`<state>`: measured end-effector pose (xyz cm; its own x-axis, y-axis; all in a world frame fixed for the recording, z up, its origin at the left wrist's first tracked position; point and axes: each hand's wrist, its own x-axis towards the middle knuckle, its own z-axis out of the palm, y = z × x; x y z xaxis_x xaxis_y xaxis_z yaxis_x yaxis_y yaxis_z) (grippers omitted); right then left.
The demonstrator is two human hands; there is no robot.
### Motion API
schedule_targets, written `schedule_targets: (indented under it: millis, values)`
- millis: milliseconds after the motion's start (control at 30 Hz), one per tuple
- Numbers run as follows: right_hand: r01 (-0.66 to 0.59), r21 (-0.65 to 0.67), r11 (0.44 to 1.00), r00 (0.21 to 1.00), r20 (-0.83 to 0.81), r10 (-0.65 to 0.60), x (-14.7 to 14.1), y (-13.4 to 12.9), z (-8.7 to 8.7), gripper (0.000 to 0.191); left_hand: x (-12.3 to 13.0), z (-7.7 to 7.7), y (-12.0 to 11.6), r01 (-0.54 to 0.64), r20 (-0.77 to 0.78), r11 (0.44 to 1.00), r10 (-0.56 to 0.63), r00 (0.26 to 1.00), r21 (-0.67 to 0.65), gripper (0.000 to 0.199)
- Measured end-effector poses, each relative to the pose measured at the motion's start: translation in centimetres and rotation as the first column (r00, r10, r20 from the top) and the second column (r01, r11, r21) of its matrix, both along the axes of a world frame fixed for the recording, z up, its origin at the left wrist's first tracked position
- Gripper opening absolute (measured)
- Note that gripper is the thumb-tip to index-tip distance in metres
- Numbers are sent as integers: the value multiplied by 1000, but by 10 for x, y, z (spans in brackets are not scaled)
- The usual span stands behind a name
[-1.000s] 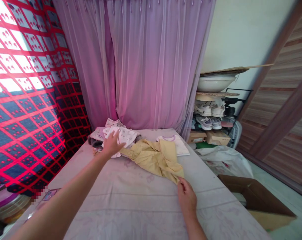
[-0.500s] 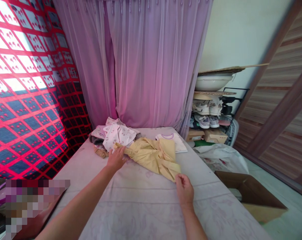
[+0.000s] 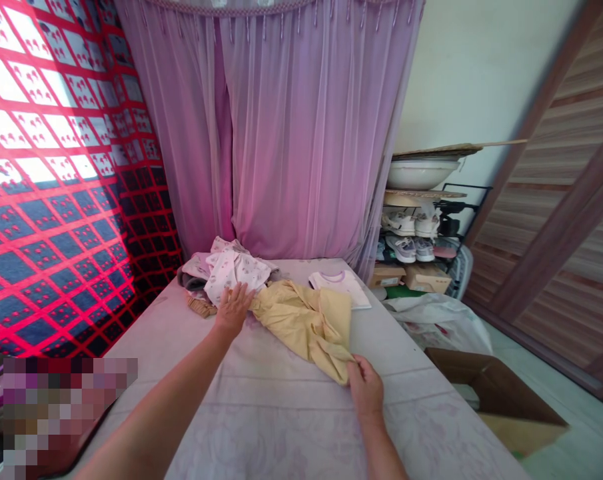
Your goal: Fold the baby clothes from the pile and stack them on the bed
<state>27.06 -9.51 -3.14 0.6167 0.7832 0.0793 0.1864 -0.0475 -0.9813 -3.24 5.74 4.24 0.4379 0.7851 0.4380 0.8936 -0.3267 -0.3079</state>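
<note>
Crumpled yellow pants (image 3: 301, 320) lie across the middle of the bed. My right hand (image 3: 366, 387) pinches their near right end, with the fabric between thumb and fingers. At their left end rests my left hand (image 3: 234, 308), open, its fingers stretched out towards a pile of clothes. On top of that pile is a white garment with a small print (image 3: 236, 270). Behind the pants, to the right, a white shirt with a purple neckline (image 3: 344, 287) lies flat, partly covered by them.
The bed has a pale patterned sheet (image 3: 281, 427). Purple curtains (image 3: 301, 147) hang behind it. To the right stand a shoe rack (image 3: 421, 233) with a white basin on top, and an open cardboard box (image 3: 521, 423) on the floor. A red checked cloth (image 3: 56, 220) hangs at left.
My right hand has pulled the pants' near corner slightly towards me and left. My left hand's fingers have straightened, and the strip of waistband beyond them no longer shows. The view has tilted up slightly.
</note>
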Motion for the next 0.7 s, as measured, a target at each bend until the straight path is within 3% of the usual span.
schedule_targets:
  millis: [67,167,267,367,467,700]
  values:
    - [34,71,997,976,-216,-18,5,0,1,29,2,-4,3,46,-5,999,-46,999,0,63]
    - [133,192,972,831,-556,-3,19,0,2,21,6,-7,5,40,-36,998,-42,998,-53,61]
    - [215,229,949,754,-657,-13,33,1,4,23,9,-6,2,33,-85,988,-46,995,-149,43]
    - [316,169,934,772,-617,-150,38,1,5,29,6,-5,-7,32,-92,977,-53,994,-210,29]
    - [349,121,929,841,-478,-254,38,2,1,30,-5,-1,-21,52,-78,978,-69,995,-201,27]
    - [296,72,952,950,-126,-286,39,4,-12,46,-51,24,-69,247,-110,964,-258,960,-103,23]
